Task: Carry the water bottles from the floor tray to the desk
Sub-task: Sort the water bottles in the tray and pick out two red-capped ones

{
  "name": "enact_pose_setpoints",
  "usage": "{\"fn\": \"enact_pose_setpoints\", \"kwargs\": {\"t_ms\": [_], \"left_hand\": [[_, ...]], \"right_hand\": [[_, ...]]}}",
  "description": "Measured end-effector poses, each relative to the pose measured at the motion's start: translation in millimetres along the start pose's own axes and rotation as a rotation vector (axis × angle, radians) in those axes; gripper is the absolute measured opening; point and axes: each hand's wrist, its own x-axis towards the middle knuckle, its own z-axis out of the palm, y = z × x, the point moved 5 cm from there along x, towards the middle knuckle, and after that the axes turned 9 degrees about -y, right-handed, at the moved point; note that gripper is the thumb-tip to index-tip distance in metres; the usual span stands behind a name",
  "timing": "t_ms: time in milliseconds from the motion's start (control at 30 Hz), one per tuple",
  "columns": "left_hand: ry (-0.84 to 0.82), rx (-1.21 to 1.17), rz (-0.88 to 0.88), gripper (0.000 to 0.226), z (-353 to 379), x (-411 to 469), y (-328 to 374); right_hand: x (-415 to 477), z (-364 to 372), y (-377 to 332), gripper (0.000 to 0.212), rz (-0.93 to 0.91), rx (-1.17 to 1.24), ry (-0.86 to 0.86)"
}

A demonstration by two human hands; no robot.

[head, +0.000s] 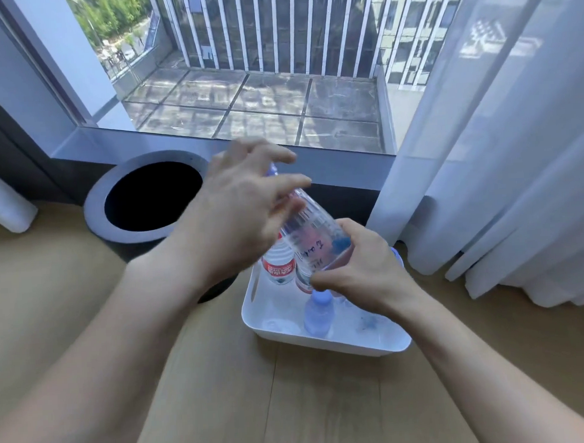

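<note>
Clear water bottle (pixel 312 230) lifted slantwise just above the white floor tray (pixel 254 310), base clamped in the right hand (pixel 363 268); left hand (pixel 240 220) fingers spread wide beside its neck, probably taking over. Red-labelled bottle (pixel 279 267) and blue-capped bottle (pixel 317 312) upright in the tray.

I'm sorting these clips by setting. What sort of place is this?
Probably an upper-floor hotel room or office, by a big window overlooking a rooftop terrace. Sheer white curtains, a wood floor and a round waste bin beside the white tray suggest it.
</note>
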Motion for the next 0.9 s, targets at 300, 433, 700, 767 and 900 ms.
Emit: {"fn": "enact_pose_setpoints", "kwargs": {"t_ms": [300, 433, 700, 767, 900], "left_hand": [[-0.058, -0.105, 0.031, 0.028, 13.4, 0.6, 15.6], [-0.052, -0.104, 0.025, 0.011, 12.1, 0.9, 15.9], [-0.021, -0.117, 0.034, 0.018, 18.8, 1.1, 17.7], [-0.025, -0.151, 0.016, 0.022, 17.7, 1.8, 16.5], [-0.059, -0.183, 0.039, 0.009, 14.9, 4.3, 16.8]], "right_hand": [[-7.5, -18.3, -6.8, 0.05, 0.043, -0.233, 0.064], [-8.3, -16.0, -6.4, 0.052, 0.046, -0.231, 0.018], [-7.7, -22.7, -4.3, 0.045, 0.059, -0.262, 0.037], [-9.4, -25.9, -8.2, 0.046, 0.046, -0.319, 0.05], [-13.7, -25.3, -15.0, 0.043, 0.023, -0.418, 0.046]]}}
